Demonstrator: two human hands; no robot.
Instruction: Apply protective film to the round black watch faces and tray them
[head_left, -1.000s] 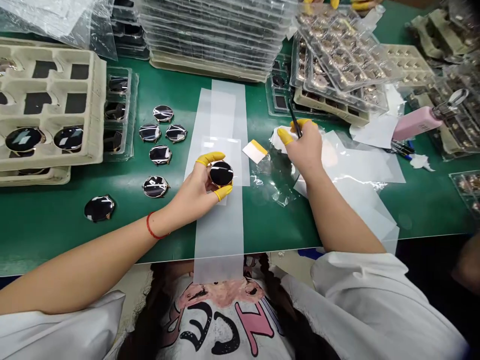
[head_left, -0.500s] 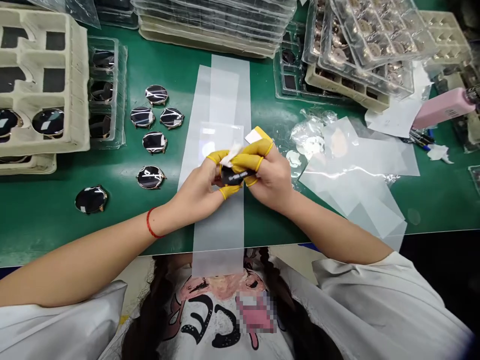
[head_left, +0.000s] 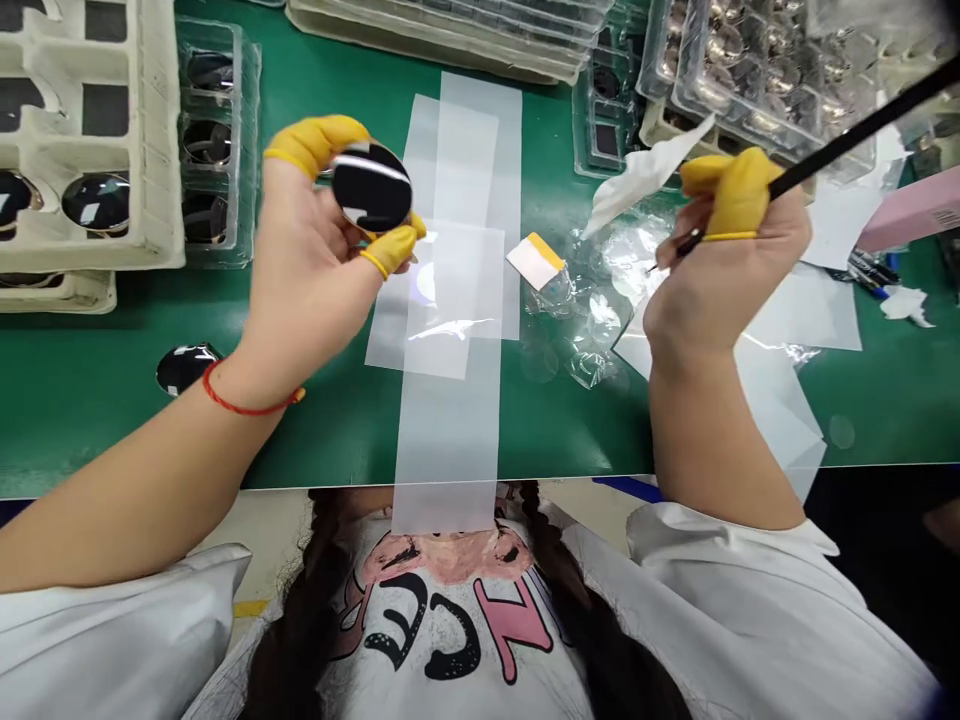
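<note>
My left hand [head_left: 322,230], with yellow finger cots, grips a round black-faced watch case [head_left: 373,187] by its edge above the table. A bright reflection crosses its glossy face. On the right, my right hand [head_left: 727,230] is closed round a slim black pointed tool [head_left: 847,135], whose exact kind I cannot make out. The tool's long end slants up to the right. A white tissue [head_left: 645,175] sticks out to the left of the same fingers. Near my left wrist, partly covered by it, another black watch case [head_left: 186,369] lies on the table.
Translucent sheets [head_left: 446,430] lie down the middle of the green table [head_left: 570,430], beside a small white-and-yellow pad [head_left: 536,262]. A cream tray [head_left: 154,235] with watch cases stands at left. Stacked clear trays [head_left: 720,90], crumpled film [head_left: 592,350] and a pink bottle [head_left: 915,210] are at right.
My hands have parted: the left has lifted the watch case up and left; the right has moved right with the black tool and tissue. The pad now lies on the table.
</note>
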